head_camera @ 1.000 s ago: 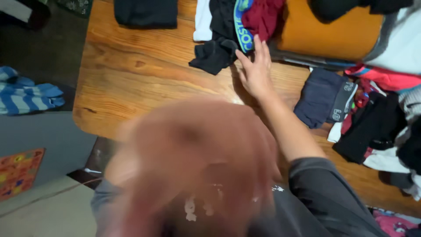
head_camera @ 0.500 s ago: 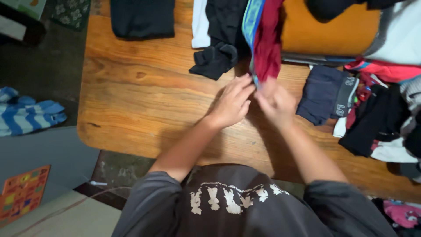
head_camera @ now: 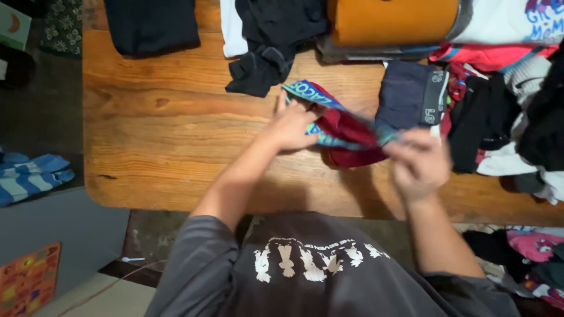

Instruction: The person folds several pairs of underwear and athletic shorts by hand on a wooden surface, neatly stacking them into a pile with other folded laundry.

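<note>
Head view, looking down on a wooden table (head_camera: 176,135) with worn varnished planks.

Left hand (head_camera: 292,126): pressed on the table near the middle, fingers closed over the left end of a pair of dark red cloth underpants with a blue-green patterned waistband (head_camera: 346,126).

Right hand (head_camera: 420,161): raised just above the near right part of the table, blurred; fingers pinched on the right end of the same waistband. Garment stretched between both hands, red body resting on the wood.

Just right of the garment: folded navy underpants with a grey waistband (head_camera: 408,94). Just beyond the left hand: crumpled black sock (head_camera: 258,70). Far left: folded black garment (head_camera: 153,26). Far middle: orange cushion-like block (head_camera: 393,20). Right edge: mixed heap of black, white and red clothing (head_camera: 505,111). Off the table, left: blue-and-white striped cloth (head_camera: 29,176) on the floor. Near edge: grey long-sleeved top (head_camera: 305,270) with pale printed figures, worn by the person.
</note>
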